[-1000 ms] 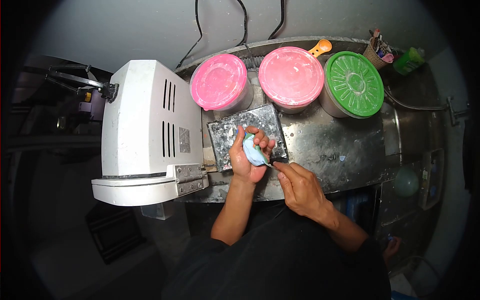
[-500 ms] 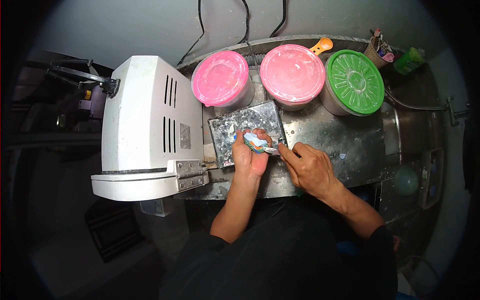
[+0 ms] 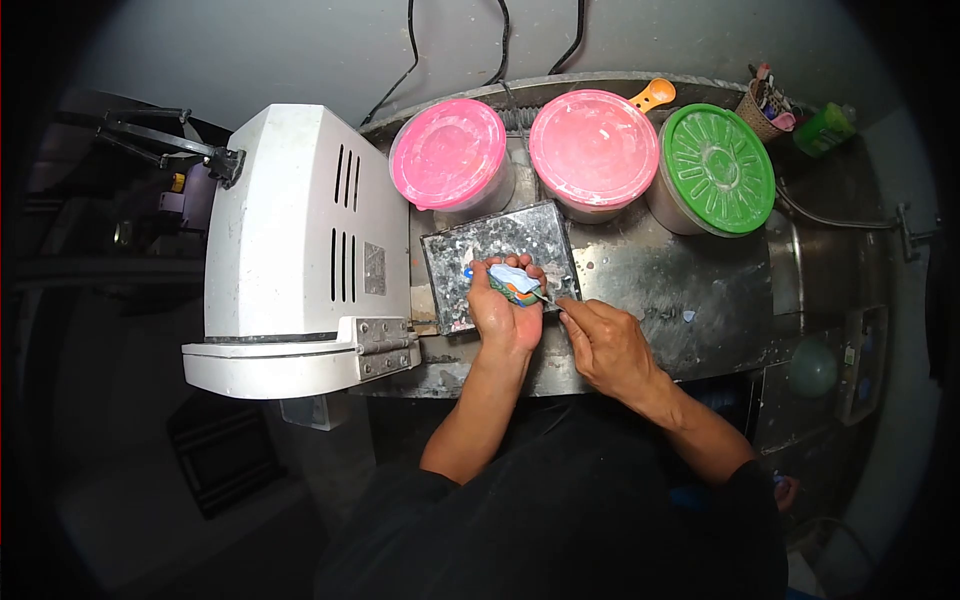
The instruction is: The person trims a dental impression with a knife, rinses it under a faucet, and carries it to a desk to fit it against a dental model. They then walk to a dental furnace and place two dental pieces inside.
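My left hand [image 3: 505,310] is palm up with its fingers curled round what looks like a dental impression [image 3: 520,296], green and orange. Pale blue-white material covers its top, and a blue tip sticks out on the left. In my right hand [image 3: 607,345] is a small knife [image 3: 546,298], its thin metal blade touching the right edge of the impression. The fingers hide most of the knife's handle. Both hands are over the near part of a dark square slab [image 3: 470,238] smeared with white residue.
A white machine [image 3: 275,230] with vents stands at left. Behind the slab are two pink-lidded tubs [image 3: 450,150] and a green-lidded tub [image 3: 718,170]; an orange scoop [image 3: 655,95] lies by them. A pale scrap [image 3: 689,316] rests on the metal counter [image 3: 650,270].
My right hand has shifted slightly, and the knife blade now shows narrower, turned at the impression's edge. My left hand keeps its hold. The whole view has shifted a little.
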Motion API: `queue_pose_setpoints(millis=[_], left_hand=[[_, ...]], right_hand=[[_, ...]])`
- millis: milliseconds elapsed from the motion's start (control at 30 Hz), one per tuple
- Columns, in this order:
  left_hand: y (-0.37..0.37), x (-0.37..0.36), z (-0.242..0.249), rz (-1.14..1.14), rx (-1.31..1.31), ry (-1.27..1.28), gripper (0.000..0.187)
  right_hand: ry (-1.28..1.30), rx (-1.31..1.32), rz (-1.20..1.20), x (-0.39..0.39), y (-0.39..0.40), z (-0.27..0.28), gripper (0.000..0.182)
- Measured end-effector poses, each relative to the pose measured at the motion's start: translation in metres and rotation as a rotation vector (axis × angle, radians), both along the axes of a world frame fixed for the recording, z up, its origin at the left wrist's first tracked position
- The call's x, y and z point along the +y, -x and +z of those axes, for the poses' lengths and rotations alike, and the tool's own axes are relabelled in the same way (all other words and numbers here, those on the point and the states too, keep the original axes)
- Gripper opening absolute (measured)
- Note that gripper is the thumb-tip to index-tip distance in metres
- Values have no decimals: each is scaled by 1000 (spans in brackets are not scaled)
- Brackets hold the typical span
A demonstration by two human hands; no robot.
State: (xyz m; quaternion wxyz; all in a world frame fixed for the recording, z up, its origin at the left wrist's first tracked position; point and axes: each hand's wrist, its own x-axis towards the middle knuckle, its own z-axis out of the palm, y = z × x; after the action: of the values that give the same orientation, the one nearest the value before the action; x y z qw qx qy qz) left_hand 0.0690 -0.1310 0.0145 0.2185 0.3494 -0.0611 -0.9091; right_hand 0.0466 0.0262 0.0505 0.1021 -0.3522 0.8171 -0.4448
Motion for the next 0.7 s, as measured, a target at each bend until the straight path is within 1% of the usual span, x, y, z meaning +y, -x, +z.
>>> queue_pose_setpoints(millis=[67,167,267,367,500,600,700], left_hand=[[1,1,-1,0,-26,15,36],[-1,1,-7,-26,-37,108,36],[3,8,2,36,-159,349,37],[3,13,6,38,-213,608,37],[-1,21,5,31,-151,729,38],[-3,24,5,44,-112,797,39],[-5,26,5,88,-114,871,40]], right_hand=[[59,-43,-15,0,-1,-5,22],[41,-71,-9,2,-2,-5,22],[-197,109,-11,7,-10,15,25],[-162,111,-24,6,-18,27,29],[-142,106,5,-4,-15,22,34],[-105,158,-30,-11,-16,13,30],[-109,123,-59,-14,-20,16,30]])
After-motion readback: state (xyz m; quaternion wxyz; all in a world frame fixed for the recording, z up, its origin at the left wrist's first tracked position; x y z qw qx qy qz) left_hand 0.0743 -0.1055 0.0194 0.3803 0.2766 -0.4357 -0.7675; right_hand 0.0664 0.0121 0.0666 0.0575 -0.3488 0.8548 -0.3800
